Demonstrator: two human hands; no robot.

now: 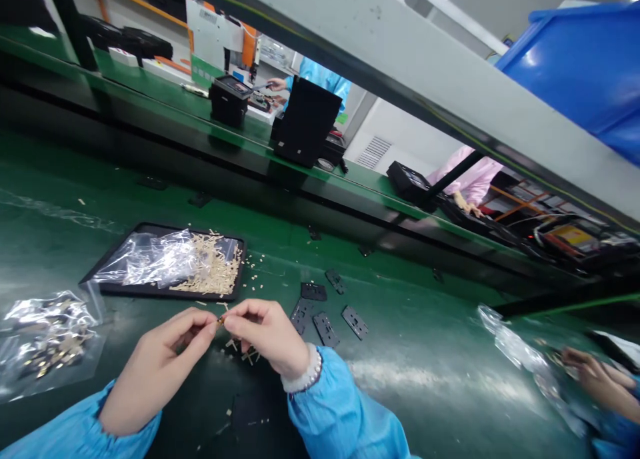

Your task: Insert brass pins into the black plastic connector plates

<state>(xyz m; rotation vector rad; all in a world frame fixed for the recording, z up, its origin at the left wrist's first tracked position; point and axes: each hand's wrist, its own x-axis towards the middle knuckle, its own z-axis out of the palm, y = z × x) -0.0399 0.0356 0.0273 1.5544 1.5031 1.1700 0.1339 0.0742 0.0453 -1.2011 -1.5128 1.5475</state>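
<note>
Between my fingertips is a tiny gold-coloured metal piece (220, 320), too small to make out fully. My left hand (163, 362) pinches it with thumb and forefinger. From the other side my right hand (270, 332) is closed in a pinch at the same piece. Loose beige strips (250, 356) lie on the bench below my right fingers. Just beyond my hands, a black tray (150, 289) bears clear plastic bags (160, 256) and a heap of small beige pieces (215, 266). Several flat black plastic plates (326, 329) with cutouts lie right of my right hand.
A clear bag of gold-coloured metal parts (57, 346) rests at left on the green bench (400, 379). Another person's hands (595, 372) work at far right beside clear plastic bags (520, 352). Across a raised ledge, two people handle black devices. A grey beam crosses overhead.
</note>
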